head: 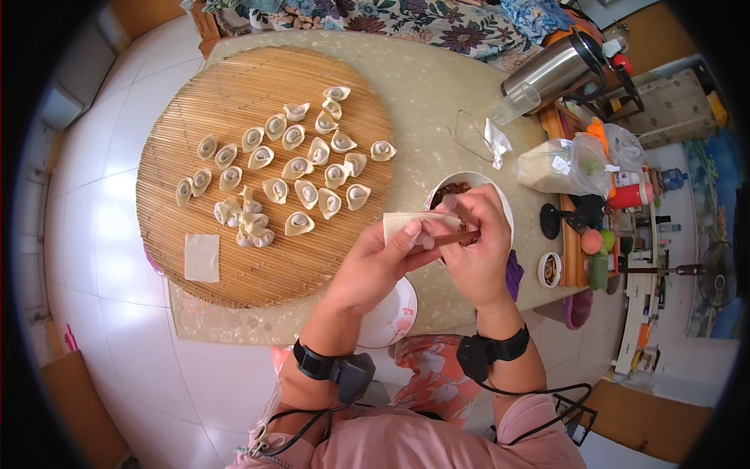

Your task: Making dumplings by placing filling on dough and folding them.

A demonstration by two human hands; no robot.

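My left hand point(381, 258) holds a pale dough wrapper point(404, 221) between thumb and fingers, near the rim of a white bowl point(508, 199) of dark chopped filling point(451, 192). My right hand point(479, 246) grips brown chopsticks point(454, 238), which reach across to the wrapper; the fingers partly hide their tips and the bowl. Left of the hands lies a large round woven tray point(164, 176) bearing many folded dumplings point(297, 168). A small cluster of dumplings point(252, 225) sits near its lower middle, and one square wrapper point(202, 258) lies flat at its lower left.
A white floral plate point(389, 316) sits at the table's near edge under my left forearm. Purple cloth point(514, 275) lies beside my right wrist. Farther right are a small bowl point(549, 269), a plastic bag point(556, 167), crumpled foil point(497, 142), a clear cup point(517, 102) and a steel jug point(551, 64).
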